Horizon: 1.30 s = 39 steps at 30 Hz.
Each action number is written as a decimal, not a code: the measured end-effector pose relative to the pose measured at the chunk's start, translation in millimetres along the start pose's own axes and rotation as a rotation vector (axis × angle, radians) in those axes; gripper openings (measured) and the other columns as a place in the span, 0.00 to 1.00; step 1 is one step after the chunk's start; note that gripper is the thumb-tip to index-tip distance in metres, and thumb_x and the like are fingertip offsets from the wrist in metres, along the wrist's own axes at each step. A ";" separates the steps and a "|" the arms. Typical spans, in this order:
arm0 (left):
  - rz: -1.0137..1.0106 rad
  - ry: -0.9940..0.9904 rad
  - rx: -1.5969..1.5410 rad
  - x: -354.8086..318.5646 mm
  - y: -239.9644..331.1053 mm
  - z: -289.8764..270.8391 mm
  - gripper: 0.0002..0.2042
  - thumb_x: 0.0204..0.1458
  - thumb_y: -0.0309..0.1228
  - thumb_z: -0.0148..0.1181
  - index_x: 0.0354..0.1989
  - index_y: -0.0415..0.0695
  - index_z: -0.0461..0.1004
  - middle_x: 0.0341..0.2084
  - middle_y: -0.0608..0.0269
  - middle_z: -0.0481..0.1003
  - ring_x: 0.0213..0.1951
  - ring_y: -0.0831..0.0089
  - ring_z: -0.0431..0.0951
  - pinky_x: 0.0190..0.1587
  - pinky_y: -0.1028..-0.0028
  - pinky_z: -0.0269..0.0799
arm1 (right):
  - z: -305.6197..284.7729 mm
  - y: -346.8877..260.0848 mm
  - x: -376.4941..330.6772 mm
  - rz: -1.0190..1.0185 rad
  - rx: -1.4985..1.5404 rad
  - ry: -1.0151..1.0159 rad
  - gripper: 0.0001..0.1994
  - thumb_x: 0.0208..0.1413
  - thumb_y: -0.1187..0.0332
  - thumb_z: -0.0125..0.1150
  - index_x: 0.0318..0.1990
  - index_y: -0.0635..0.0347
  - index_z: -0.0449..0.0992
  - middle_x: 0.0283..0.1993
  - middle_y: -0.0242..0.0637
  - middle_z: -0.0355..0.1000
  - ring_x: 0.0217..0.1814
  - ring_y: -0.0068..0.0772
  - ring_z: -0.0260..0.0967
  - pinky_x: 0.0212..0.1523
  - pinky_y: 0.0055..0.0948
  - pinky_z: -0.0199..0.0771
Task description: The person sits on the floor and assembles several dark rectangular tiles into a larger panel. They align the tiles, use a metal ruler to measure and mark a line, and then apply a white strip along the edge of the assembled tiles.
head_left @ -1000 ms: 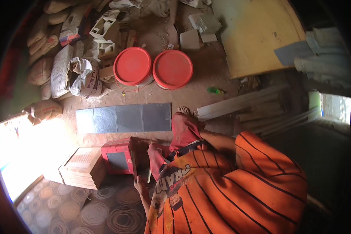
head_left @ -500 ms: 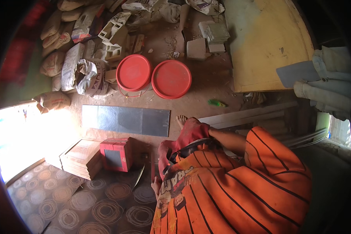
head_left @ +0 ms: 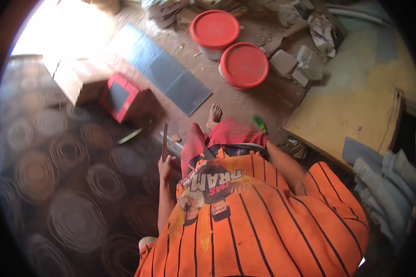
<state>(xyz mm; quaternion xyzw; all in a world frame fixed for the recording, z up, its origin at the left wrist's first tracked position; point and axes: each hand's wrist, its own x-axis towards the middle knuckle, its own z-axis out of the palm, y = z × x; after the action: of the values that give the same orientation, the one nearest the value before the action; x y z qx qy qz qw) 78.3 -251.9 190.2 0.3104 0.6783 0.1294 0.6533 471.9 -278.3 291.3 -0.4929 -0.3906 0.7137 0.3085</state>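
Gripping a thin dark blade (head_left: 164, 141) upright, the left hand (head_left: 165, 167) was clamped on its handle; the right hand was hidden. Beyond sat a red box (head_left: 123, 97) and two red-lidded buckets (head_left: 242, 64), the view having swung leftward since.

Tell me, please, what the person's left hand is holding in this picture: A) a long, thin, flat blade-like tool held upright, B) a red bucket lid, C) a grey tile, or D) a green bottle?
A: the left hand has its grip closed on the lower end of a thin dark tool that points up, away from the body, over the patterned floor.
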 end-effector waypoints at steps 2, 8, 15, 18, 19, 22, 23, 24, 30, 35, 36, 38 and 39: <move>-0.030 0.015 -0.029 13.7 -5.6 -13.4 0.13 0.56 0.29 0.53 0.48 0.38 0.69 0.29 0.60 0.77 0.31 0.71 0.78 0.35 0.72 0.72 | 14.1 -9.2 28.6 0.022 -0.030 -0.074 0.16 0.54 0.68 0.58 0.50 0.60 0.75 0.43 0.33 0.75 0.39 0.28 0.72 0.41 0.31 0.72; -0.073 0.069 -0.038 -29.2 -29.9 24.9 0.10 0.52 0.26 0.56 0.42 0.36 0.73 0.27 0.65 0.75 0.29 0.77 0.74 0.35 0.76 0.70 | 9.7 -14.4 2.3 0.182 -0.060 -0.108 0.16 0.53 0.69 0.59 0.50 0.59 0.75 0.43 0.33 0.75 0.39 0.28 0.72 0.40 0.31 0.72; -0.044 0.206 -0.019 -30.4 -24.6 28.8 0.10 0.55 0.33 0.58 0.36 0.38 0.77 0.23 0.67 0.74 0.26 0.80 0.72 0.30 0.77 0.67 | 16.6 15.7 -41.7 0.424 0.035 0.219 0.17 0.52 0.69 0.60 0.50 0.59 0.75 0.43 0.33 0.75 0.39 0.28 0.72 0.40 0.30 0.72; -0.054 0.234 0.001 5.5 -25.0 -15.6 0.11 0.57 0.35 0.58 0.35 0.39 0.77 0.21 0.68 0.74 0.26 0.79 0.73 0.31 0.77 0.67 | 21.7 13.0 -52.3 0.591 0.102 0.411 0.17 0.52 0.69 0.60 0.50 0.59 0.75 0.43 0.33 0.74 0.39 0.28 0.72 0.40 0.30 0.72; -0.079 0.248 0.005 1.9 -28.1 -8.4 0.11 0.57 0.36 0.58 0.35 0.39 0.78 0.21 0.68 0.74 0.26 0.79 0.73 0.30 0.77 0.66 | 17.3 13.2 -60.2 0.670 0.137 0.485 0.17 0.52 0.69 0.60 0.50 0.59 0.75 0.43 0.33 0.74 0.39 0.28 0.72 0.40 0.30 0.72; -0.084 0.285 0.023 20.2 -29.6 -24.7 0.11 0.56 0.34 0.58 0.36 0.38 0.79 0.22 0.66 0.75 0.26 0.79 0.73 0.31 0.76 0.68 | 13.1 16.3 -84.1 0.716 0.024 0.508 0.17 0.51 0.70 0.60 0.50 0.59 0.75 0.43 0.33 0.74 0.39 0.28 0.72 0.40 0.30 0.72; -0.083 0.267 0.020 28.2 -30.6 -39.7 0.10 0.57 0.34 0.57 0.36 0.39 0.78 0.23 0.67 0.74 0.26 0.79 0.73 0.31 0.77 0.68 | 13.8 13.2 -87.8 0.628 -0.210 0.402 0.16 0.53 0.71 0.58 0.50 0.60 0.74 0.42 0.34 0.74 0.39 0.28 0.72 0.40 0.29 0.71; -0.087 0.255 0.021 32.7 -35.1 -46.0 0.10 0.58 0.34 0.57 0.36 0.40 0.77 0.24 0.68 0.73 0.26 0.79 0.73 0.32 0.77 0.69 | 14.7 6.5 -90.3 0.539 -0.451 0.322 0.15 0.55 0.71 0.56 0.51 0.61 0.74 0.42 0.34 0.75 0.40 0.27 0.72 0.40 0.27 0.71; -0.089 0.207 -0.083 63.4 -29.8 -60.8 0.07 0.57 0.24 0.54 0.42 0.39 0.75 0.28 0.69 0.74 0.29 0.80 0.74 0.34 0.79 0.70 | -29.2 54.5 -165.6 0.858 -0.435 0.592 0.11 0.60 0.75 0.43 0.46 0.61 0.73 0.34 0.37 0.74 0.37 0.22 0.71 0.40 0.24 0.71; -0.131 0.015 -0.084 161.9 -77.6 -66.6 0.06 0.56 0.19 0.53 0.39 0.39 0.75 0.27 0.68 0.74 0.31 0.79 0.76 0.35 0.78 0.72 | -74.7 111.3 -130.9 0.919 -0.838 0.112 0.10 0.59 0.71 0.47 0.42 0.62 0.74 0.41 0.50 0.75 0.45 0.51 0.73 0.45 0.42 0.71; -0.136 -0.068 -0.034 194.6 -82.4 -64.3 0.06 0.54 0.18 0.52 0.37 0.39 0.74 0.27 0.68 0.74 0.31 0.79 0.76 0.35 0.77 0.72 | -77.6 133.1 -109.6 0.905 -0.812 0.181 0.10 0.59 0.68 0.48 0.41 0.62 0.74 0.40 0.51 0.74 0.45 0.52 0.72 0.45 0.42 0.71; -0.140 -0.222 -0.036 260.9 -112.9 -63.0 0.05 0.53 0.18 0.52 0.35 0.39 0.73 0.26 0.68 0.74 0.30 0.78 0.76 0.35 0.76 0.72 | -94.4 184.7 -37.7 0.865 -0.784 0.269 0.12 0.59 0.63 0.50 0.40 0.63 0.73 0.39 0.53 0.73 0.44 0.52 0.72 0.43 0.43 0.70; -0.183 -0.255 -0.056 295.2 -124.9 -58.4 0.05 0.50 0.19 0.52 0.34 0.40 0.73 0.25 0.67 0.74 0.28 0.77 0.76 0.34 0.75 0.72 | -102.3 223.4 -4.8 0.822 -0.802 0.331 0.13 0.60 0.61 0.50 0.40 0.63 0.73 0.38 0.55 0.72 0.44 0.56 0.71 0.42 0.45 0.69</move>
<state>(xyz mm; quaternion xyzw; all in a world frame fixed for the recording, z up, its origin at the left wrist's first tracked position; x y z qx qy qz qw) 4.0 -160.9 -113.7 0.2431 0.6114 0.0477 0.7516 557.7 -369.1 79.7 -0.7864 -0.3536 0.4849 -0.1464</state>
